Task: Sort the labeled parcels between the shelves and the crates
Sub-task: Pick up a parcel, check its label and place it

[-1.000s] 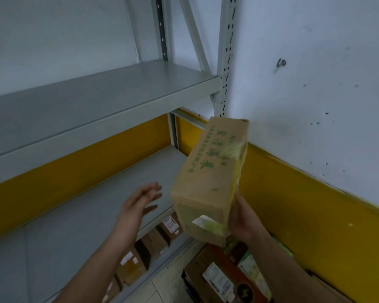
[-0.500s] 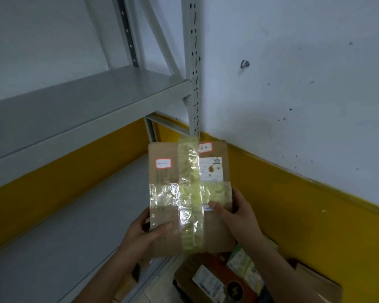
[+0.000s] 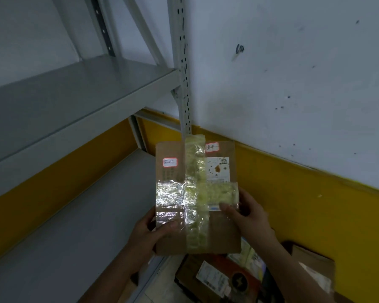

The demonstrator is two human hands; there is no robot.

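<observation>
Holding up a flat, rectangular brown cardboard parcel [image 3: 220, 234] in mid-air before the corner of a grey metal rack, over the outer edge of the lower shelf [image 3: 74, 217] and above packages lying further down. Clasping its lower left edge with the left grip [image 3: 149, 234], thumb curled over the front, fingers hidden behind. Pinching its right edge with the right grip [image 3: 251, 215], thumb laid on the front, fingers wrapped round the back.

Crossed on the front with wrinkled, glossy yellowish tape [image 3: 195, 169], one strip vertical and one horizontal, glaring at the creases. Marked with a small red-bordered handwritten label [image 3: 170, 162] left of the vertical strip and a second label [image 3: 212, 147] right of it, above a brown-stained white sticker [image 3: 219, 169].

Flanked on the left by the smooth matte upper shelf [image 3: 79, 90], meeting a perforated upright post [image 3: 182, 62]. Backed by a scuffed white wall [image 3: 293, 84] with a yellow band [image 3: 304, 204] along its foot. Below, in shadow: a dark box [image 3: 241, 283] with an orange lightning emblem and a white tag, beside more cardboard [image 3: 311, 259].
</observation>
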